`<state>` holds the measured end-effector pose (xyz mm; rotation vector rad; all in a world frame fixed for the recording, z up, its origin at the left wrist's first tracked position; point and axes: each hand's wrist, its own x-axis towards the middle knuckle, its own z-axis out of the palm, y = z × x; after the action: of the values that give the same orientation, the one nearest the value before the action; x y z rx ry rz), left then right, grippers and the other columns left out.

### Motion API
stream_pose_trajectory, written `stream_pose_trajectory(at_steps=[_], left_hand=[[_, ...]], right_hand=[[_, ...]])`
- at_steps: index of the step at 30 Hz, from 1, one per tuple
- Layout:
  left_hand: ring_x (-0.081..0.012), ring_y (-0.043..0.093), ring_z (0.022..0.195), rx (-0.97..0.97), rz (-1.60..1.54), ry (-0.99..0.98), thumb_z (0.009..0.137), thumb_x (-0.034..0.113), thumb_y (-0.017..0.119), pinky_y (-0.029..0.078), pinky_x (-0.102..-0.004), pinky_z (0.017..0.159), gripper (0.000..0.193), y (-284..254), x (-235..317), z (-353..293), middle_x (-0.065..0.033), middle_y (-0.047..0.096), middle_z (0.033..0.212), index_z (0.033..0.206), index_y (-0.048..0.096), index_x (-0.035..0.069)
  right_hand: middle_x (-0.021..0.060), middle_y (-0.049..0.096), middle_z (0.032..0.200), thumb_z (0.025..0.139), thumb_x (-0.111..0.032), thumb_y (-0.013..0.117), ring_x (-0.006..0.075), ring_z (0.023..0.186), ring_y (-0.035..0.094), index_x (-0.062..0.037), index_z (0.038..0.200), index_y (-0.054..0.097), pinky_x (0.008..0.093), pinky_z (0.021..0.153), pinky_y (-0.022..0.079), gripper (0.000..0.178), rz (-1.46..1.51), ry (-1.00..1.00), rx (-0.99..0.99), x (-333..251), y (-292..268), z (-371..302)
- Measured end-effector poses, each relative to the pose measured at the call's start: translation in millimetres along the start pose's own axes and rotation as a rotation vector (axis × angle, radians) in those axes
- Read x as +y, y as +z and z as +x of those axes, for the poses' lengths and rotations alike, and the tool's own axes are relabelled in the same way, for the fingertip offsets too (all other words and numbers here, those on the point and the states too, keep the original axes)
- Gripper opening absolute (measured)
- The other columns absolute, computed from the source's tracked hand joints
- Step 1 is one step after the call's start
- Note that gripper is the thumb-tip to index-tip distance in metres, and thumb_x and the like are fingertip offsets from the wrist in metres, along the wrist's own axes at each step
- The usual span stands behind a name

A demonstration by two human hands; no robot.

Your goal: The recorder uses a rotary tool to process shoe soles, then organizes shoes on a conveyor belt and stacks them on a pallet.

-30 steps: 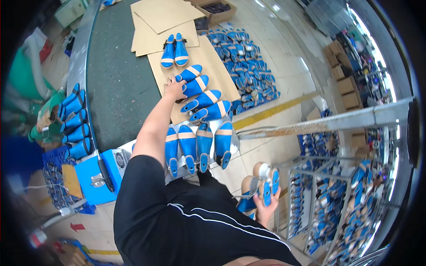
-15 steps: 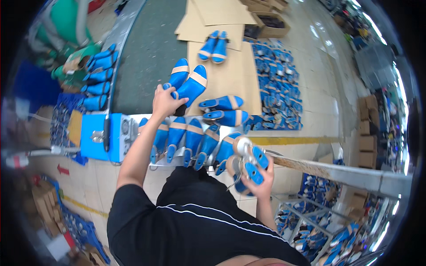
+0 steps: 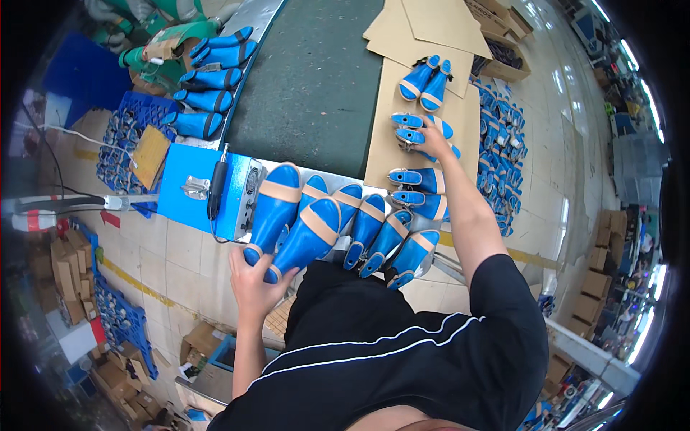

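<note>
Blue shoe lasts with tan bands across the toes are gripped as a pair (image 3: pixel 309 233) in the person's left hand (image 3: pixel 256 286), whose fingers close around their narrow heel ends, toes pointing up and away from the body. Behind and beside this pair, more banded lasts (image 3: pixel 368 221) stand in a row along the near edge of the surface (image 3: pixel 309 86), which is dark green. The right hand (image 3: pixel 433 138), arm stretched forward, lies over another pair (image 3: pixel 410 136) on tan cardboard sheets (image 3: pixel 442 29) at the right; its fingers touch that pair, but I cannot tell whether they grasp it or have let go. Just nearer on the cardboard lie two lasts (image 3: pixel 422 203) side by side, and beyond the right hand rest two others (image 3: pixel 435 90), toes toward the person. Left of the surface, lasts with black bands (image 3: pixel 208 100) form a line along its edge. Near the left hand sits a blue box-shaped machine (image 3: pixel 176 169), with a black handheld tool (image 3: pixel 217 190) lying across its top.
</note>
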<state>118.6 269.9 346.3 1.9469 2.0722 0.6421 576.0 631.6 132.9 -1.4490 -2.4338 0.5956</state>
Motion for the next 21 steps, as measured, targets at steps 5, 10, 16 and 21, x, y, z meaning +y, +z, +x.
stream_pose_trajectory(at_steps=[5,10,16,21], left_hand=[[-0.0383,0.056,0.095,-0.122,-0.087,-0.19,0.062,0.034,0.097,0.05,-0.0456,0.078,0.049,16,-15,-13,-0.0192,0.05,0.101,0.091,0.073,0.002],[-0.0414,0.058,0.096,-0.123,-0.154,-0.138,0.062,0.033,0.098,0.052,-0.047,0.082,0.05,39,-29,12,-0.0214,0.053,0.105,0.091,0.074,0.001],[-0.0411,0.055,0.099,-0.182,-0.052,0.162,0.065,0.033,0.095,0.051,-0.0486,0.077,0.043,49,-17,73,-0.0195,0.051,0.102,0.088,0.073,0.004],[-0.0459,0.055,0.104,-0.215,-0.109,0.248,0.065,0.038,0.096,0.05,-0.0511,0.085,0.05,58,-5,87,-0.0244,0.051,0.106,0.091,0.072,0.002]], right_hand=[[0.0184,0.055,0.149,0.069,-0.023,0.092,0.0394,0.137,0.051,-0.0129,0.124,0.075,0.0456,0.115,0.044,0.058,-0.114,0.247,0.068,-12,5,6],[0.0236,0.062,0.123,0.089,-0.035,0.08,0.0436,0.117,0.059,-0.012,0.131,0.067,0.0508,0.1,0.049,0.049,-0.031,0.582,0.604,-95,31,-90],[0.0193,0.07,0.134,0.093,-0.069,0.066,0.0297,0.125,0.066,-0.0043,0.136,0.069,0.0377,0.109,0.047,0.078,0.794,1.151,0.501,-155,82,-145],[0.0331,0.052,0.15,0.084,-0.093,0.044,0.0558,0.148,0.032,0.005,0.142,0.06,0.0629,0.119,0.031,0.115,0.444,1.657,0.075,-138,59,-66]])
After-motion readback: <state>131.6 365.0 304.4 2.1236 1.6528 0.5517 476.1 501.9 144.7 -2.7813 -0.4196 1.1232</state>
